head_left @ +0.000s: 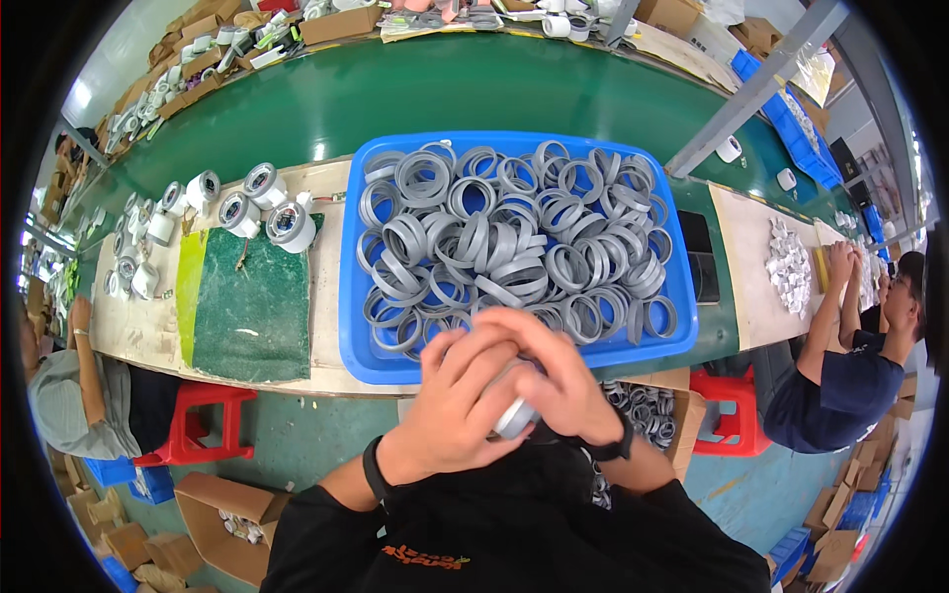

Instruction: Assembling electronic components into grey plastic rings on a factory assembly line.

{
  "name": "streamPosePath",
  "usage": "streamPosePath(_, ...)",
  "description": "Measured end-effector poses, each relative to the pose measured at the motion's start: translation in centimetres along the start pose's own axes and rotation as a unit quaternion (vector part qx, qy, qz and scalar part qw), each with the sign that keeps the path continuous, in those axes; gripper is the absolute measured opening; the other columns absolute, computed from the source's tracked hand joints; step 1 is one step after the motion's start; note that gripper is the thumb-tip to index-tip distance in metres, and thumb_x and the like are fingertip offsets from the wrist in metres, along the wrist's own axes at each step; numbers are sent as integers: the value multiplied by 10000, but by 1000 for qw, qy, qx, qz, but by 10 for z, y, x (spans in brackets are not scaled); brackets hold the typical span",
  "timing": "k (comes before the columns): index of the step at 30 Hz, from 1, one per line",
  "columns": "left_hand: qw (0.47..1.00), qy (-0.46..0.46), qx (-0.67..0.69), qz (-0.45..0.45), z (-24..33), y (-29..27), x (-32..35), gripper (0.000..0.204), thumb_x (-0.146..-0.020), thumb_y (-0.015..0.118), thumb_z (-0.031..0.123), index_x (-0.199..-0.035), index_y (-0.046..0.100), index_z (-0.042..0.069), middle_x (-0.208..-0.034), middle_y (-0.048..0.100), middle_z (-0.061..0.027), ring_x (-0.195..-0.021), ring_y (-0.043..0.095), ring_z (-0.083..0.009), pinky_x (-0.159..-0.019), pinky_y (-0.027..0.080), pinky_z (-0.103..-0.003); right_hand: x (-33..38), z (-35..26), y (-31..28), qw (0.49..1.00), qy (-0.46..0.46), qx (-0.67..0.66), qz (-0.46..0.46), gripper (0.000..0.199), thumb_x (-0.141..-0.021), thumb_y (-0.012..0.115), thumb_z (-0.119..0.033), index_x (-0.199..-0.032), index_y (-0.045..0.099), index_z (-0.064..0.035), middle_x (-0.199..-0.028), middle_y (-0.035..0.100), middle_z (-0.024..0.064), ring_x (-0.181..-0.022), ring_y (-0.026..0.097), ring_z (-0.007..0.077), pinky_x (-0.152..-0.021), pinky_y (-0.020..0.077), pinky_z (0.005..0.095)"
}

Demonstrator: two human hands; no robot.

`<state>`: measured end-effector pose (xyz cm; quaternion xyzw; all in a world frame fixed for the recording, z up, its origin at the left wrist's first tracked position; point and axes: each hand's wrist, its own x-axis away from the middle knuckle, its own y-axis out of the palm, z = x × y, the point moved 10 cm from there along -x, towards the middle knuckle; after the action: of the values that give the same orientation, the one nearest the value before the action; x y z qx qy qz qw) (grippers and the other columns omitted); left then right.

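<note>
Grey-white piece (516, 419): tucked between both hands, just off the tray's 6 o'clock edge; too blurry to call its long axis tbh
Left hand (450, 405): curled snug around the piece, touching it, with it sitting toward 3 o'clock
Right hand (554, 368): folded over from above, fingers bent in, gripping the same piece toward its own 7 o'clock; about as near as the left
Blue tray (348, 316): dead ahead at 12, absolutely loaded with loose grey rings (474, 242)
Cardboard box (688, 423): near 3 o'clock, below table height, more rings inside
Open carton (203, 542): down at 8, some small white bits inside
</note>
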<state>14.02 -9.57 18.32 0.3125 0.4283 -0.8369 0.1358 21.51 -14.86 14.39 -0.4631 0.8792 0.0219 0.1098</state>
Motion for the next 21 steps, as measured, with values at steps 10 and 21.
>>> streamPosePath(10,981,-29,181,61,-19,-16,15,604,-819,594,507,-1055,536,-45,-913,596,-167,-800,603,-315,-707,446,-364,5,-53,32,973,-168,160,-19,658,-809,638,-456,-1211,489,43,-1298,457,250,-1196,466,411,-1009,362,462)
streamPosePath(21,788,-279,549,1,-54,46,32,207,-915,411,81,-1080,509,5,-948,579,-89,-919,547,-155,-813,436,-277,29,-44,54,912,-235,336,-15,515,-654,763,-232,-1027,479,-21,-1144,567,191,-1072,563,398,-905,463,475)
